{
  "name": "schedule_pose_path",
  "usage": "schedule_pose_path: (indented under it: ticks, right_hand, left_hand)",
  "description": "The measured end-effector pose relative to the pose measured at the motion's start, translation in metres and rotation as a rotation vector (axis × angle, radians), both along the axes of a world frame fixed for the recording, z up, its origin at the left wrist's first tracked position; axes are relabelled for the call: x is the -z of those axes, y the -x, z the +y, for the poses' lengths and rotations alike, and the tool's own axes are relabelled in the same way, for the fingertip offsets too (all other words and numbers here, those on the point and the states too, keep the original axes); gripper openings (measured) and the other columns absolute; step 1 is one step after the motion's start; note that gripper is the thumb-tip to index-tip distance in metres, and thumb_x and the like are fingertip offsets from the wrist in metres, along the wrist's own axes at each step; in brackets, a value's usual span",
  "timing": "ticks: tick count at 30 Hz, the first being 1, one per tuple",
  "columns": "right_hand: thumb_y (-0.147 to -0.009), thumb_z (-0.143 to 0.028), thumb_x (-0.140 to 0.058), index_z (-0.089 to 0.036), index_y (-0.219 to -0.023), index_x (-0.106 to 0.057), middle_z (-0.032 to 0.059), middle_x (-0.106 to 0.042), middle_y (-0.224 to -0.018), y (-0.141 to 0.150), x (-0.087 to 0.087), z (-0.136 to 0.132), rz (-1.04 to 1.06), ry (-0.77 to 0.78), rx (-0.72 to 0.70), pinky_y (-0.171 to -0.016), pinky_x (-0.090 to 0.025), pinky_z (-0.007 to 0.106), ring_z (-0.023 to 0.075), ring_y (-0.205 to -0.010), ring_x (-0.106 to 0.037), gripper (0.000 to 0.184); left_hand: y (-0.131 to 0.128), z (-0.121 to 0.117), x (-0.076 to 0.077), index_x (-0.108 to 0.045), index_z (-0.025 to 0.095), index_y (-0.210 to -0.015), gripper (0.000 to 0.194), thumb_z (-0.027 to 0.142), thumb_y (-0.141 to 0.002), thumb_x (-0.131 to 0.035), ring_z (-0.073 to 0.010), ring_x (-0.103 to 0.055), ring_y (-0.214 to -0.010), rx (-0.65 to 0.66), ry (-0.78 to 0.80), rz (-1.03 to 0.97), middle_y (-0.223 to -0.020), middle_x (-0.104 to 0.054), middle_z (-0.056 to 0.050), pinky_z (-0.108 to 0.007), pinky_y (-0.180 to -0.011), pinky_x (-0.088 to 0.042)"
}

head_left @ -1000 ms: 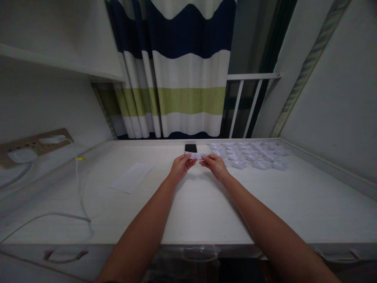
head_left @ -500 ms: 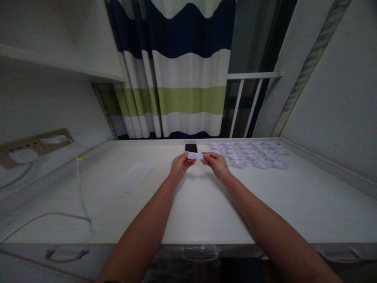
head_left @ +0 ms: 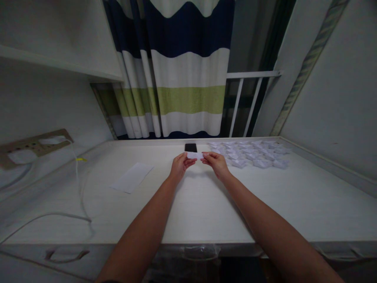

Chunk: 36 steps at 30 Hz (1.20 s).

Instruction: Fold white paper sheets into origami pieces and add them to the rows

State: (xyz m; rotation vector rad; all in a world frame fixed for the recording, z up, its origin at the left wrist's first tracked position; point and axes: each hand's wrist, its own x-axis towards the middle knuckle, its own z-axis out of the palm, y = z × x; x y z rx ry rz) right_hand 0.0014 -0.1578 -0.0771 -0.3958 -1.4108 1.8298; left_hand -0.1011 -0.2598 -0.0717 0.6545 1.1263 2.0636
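Observation:
A small strip of white folded paper (head_left: 194, 155) is held above the desk between both hands. My left hand (head_left: 179, 165) pinches its left end between thumb and fingers. Its right end sits in the pinch of my right hand (head_left: 215, 163). The fine folds of the paper are too small to make out. Just behind it lies a black phone (head_left: 191, 147), flat on the desk. To the right of my right hand, several folded white paper pieces (head_left: 262, 162) stand in rows.
On the left of the white desk (head_left: 206, 208) lies a stack or sheet of white paper (head_left: 132, 178). A pale cable (head_left: 59, 214) runs from a socket board (head_left: 38, 145) across the left side. A striped curtain (head_left: 191, 70) hangs behind the desk.
My fingers have shifted slightly on the paper, and more of its white face shows between them. Both hands stay in nearly the same place.

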Motion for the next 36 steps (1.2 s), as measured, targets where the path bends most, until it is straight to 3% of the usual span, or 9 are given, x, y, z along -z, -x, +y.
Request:
schedule_pose_path:
  ticks: [16, 25, 30, 36]
  right_hand:
    - [-0.050, -0.034, -0.075, -0.016, -0.068, -0.065, 0.0003, -0.064, -0.060, -0.001, -0.001, -0.001, -0.004, 0.000, 0.002, -0.065, -0.052, 0.026, 0.0118, -0.058, -0.062, 0.027]
    - [-0.050, -0.034, -0.073, -0.016, -0.070, -0.066, 0.0017, -0.067, -0.067, -0.002, -0.004, -0.010, -0.013, -0.141, -0.035, -0.075, -0.047, 0.030, 0.0122, -0.065, -0.060, 0.028]
    - [-0.051, -0.037, -0.072, -0.017, -0.065, -0.064, 0.0004, -0.065, -0.066, -0.001, -0.002, -0.009, -0.056, -0.152, -0.036, -0.065, -0.047, 0.028, 0.0120, -0.062, -0.058, 0.026]
    - [-0.053, -0.037, -0.070, -0.017, -0.063, -0.061, -0.0017, -0.060, -0.057, 0.003, 0.004, -0.004, -0.116, -0.275, -0.021, -0.053, -0.040, 0.024, 0.0102, -0.053, -0.052, 0.025]
  left_hand:
    - [0.000, 0.000, 0.001, -0.057, 0.011, -0.086, 0.022, 0.029, -0.082, -0.045, -0.0129, -0.063, -0.059, -0.014, -0.016, 0.050, -0.068, -0.065, -0.005, -0.024, -0.061, -0.049]
    - [0.003, 0.001, 0.003, -0.058, 0.012, -0.080, 0.017, 0.024, -0.069, -0.062, -0.0120, -0.062, -0.068, -0.030, -0.082, 0.007, -0.074, -0.065, -0.003, -0.028, -0.075, -0.048]
    - [0.004, 0.003, 0.007, -0.060, 0.013, -0.093, 0.031, 0.024, -0.064, -0.067, -0.0117, -0.061, -0.069, 0.016, -0.066, 0.068, -0.081, -0.065, -0.003, -0.032, -0.078, -0.046]
    - [0.003, 0.006, 0.013, -0.061, 0.014, -0.102, 0.041, 0.028, -0.063, -0.067, -0.0120, -0.059, -0.073, 0.079, -0.018, 0.186, -0.082, -0.064, -0.003, -0.034, -0.080, -0.046]
